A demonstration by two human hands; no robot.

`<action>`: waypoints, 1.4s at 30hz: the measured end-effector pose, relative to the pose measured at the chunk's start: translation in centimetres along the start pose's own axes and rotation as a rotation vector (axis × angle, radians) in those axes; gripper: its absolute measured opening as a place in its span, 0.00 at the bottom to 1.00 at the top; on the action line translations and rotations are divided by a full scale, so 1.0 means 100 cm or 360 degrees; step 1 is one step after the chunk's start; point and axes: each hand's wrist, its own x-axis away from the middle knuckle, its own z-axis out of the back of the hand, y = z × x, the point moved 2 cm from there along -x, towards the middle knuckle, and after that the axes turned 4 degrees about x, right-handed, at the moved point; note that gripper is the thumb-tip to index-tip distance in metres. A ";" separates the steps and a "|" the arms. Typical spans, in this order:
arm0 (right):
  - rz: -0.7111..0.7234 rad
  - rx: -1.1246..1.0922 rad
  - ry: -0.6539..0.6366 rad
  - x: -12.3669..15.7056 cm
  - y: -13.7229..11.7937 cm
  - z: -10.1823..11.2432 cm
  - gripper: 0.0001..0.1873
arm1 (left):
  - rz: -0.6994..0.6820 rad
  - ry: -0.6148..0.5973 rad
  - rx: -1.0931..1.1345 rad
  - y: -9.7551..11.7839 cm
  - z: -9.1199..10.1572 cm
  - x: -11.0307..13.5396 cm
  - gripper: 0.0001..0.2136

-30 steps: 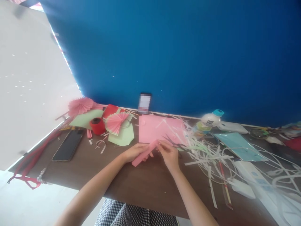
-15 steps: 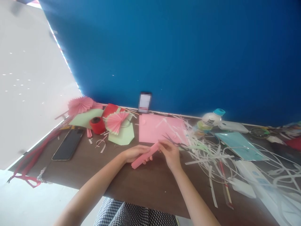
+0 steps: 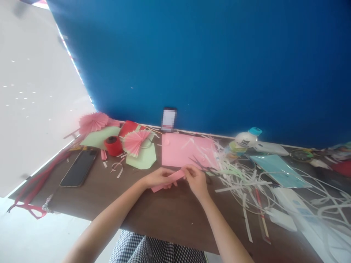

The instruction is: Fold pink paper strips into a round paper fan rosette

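Observation:
A folded pink paper strip (image 3: 169, 179) is held low over the brown table (image 3: 164, 212) between both hands. My left hand (image 3: 157, 178) is closed round its near, lower-left part. My right hand (image 3: 195, 179) pinches its far right end. The strip lies almost level, running from lower left to upper right. Just behind the hands lies a flat pink sheet (image 3: 183, 150), with dark scissors (image 3: 201, 165) on its right side.
A dark phone (image 3: 79, 168), a red tape roll (image 3: 113, 146), pink paper fans (image 3: 134, 141) and green paper (image 3: 142, 157) lie at the left. A second phone (image 3: 169, 119) leans on the blue board. White paper strips (image 3: 246, 180), a glue bottle (image 3: 246, 138) and a blue sheet (image 3: 278, 170) crowd the right.
The pink strip has been lowered and turned flatter, so less of its face shows. Both hands stayed in nearly the same place over the table.

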 end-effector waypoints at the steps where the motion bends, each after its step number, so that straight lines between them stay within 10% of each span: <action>1: 0.0006 0.0035 0.0025 0.000 0.001 0.000 0.13 | -0.0071 0.0064 -0.0095 0.000 0.000 -0.001 0.20; 11: 0.0122 0.0065 -0.0265 0.003 -0.006 -0.003 0.10 | -0.0202 0.0075 -0.0486 0.007 0.001 0.006 0.22; 20: 0.0102 0.0304 0.0030 0.000 0.002 0.005 0.11 | -0.0162 0.0181 -0.0632 0.010 0.015 0.007 0.22; 31: 0.1004 0.0889 0.0154 0.001 -0.002 0.004 0.08 | -0.0225 0.0262 -0.0587 0.015 0.022 0.010 0.21; 42: 0.0874 0.0867 0.0033 0.003 -0.005 0.000 0.09 | -0.0437 0.0214 -0.0609 0.014 0.028 0.009 0.07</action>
